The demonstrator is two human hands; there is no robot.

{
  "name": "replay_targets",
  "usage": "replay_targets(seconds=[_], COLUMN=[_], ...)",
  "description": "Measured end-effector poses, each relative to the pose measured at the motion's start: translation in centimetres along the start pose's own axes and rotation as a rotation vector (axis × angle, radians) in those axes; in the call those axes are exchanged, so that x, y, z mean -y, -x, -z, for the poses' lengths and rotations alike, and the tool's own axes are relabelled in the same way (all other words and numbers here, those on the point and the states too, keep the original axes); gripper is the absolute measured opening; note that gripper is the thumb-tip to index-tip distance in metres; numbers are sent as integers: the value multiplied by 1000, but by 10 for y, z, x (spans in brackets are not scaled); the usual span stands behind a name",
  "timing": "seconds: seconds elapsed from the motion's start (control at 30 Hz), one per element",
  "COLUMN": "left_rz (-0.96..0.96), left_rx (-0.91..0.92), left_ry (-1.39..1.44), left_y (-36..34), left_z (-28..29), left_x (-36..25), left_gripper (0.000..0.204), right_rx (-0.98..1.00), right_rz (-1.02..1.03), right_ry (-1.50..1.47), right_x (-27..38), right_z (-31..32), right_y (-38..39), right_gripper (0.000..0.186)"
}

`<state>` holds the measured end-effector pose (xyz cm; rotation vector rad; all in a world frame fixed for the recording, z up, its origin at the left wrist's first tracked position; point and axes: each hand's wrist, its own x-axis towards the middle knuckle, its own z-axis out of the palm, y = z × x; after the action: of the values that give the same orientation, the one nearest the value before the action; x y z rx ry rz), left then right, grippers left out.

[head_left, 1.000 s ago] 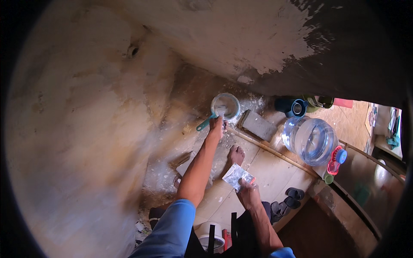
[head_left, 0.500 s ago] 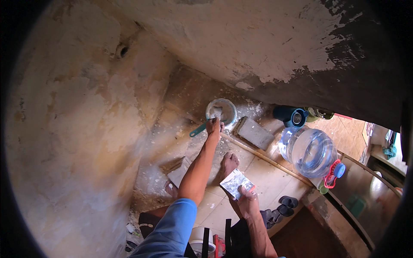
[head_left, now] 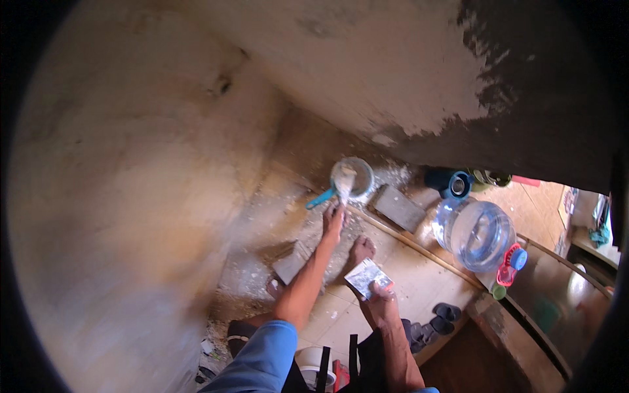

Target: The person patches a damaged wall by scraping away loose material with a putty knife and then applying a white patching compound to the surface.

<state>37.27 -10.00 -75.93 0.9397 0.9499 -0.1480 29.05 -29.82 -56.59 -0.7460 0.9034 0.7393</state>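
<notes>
My left hand (head_left: 333,219) reaches down to the floor and grips a putty knife (head_left: 343,182) whose blade, loaded with white paste, is lifted over a small round tub (head_left: 354,178) of white paste. A teal handle (head_left: 320,198) sticks out from the tub's left side. My right hand (head_left: 378,298) holds a flat rectangular scraper plate (head_left: 368,276) smeared with grey-white paste, near my waist. My bare feet (head_left: 360,249) stand on the tiled floor below the tub.
A grey brick (head_left: 400,207) lies right of the tub. A large clear water jug (head_left: 476,234) with a blue cap lies on its side at right, next to a dark blue cup (head_left: 449,183). Dark sandals (head_left: 441,316) sit lower right. Rough plastered walls surround the corner.
My left hand has drawn back from the tub, lifting the knife with paste on its blade. The view has swung slightly; my right hand with the plate stays near my waist.
</notes>
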Motion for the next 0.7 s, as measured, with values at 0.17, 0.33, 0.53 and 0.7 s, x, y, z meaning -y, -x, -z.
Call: replay_targets(seconds=[0.17,0.33,0.53,0.7], left_rz=[-121,-229,-516,-716], left_rx=[118,249,227,298], left_ry=[-176,-275,-583,-765], left_y=[81,171,305,425], left_z=[24,48,43,38], left_x=[-33,-100,-238,-336], left_gripper=[33,43,34,34], right_rx=[-32,34,39,340], right_rz=[-16,12,120,233], right_ry=[3,-44,-32,84], right_x=[-21,-53,-1,77], right_z=[20,59,-45,-162], right_y=[8,7,108,222], right_gripper=[35,37,38,40])
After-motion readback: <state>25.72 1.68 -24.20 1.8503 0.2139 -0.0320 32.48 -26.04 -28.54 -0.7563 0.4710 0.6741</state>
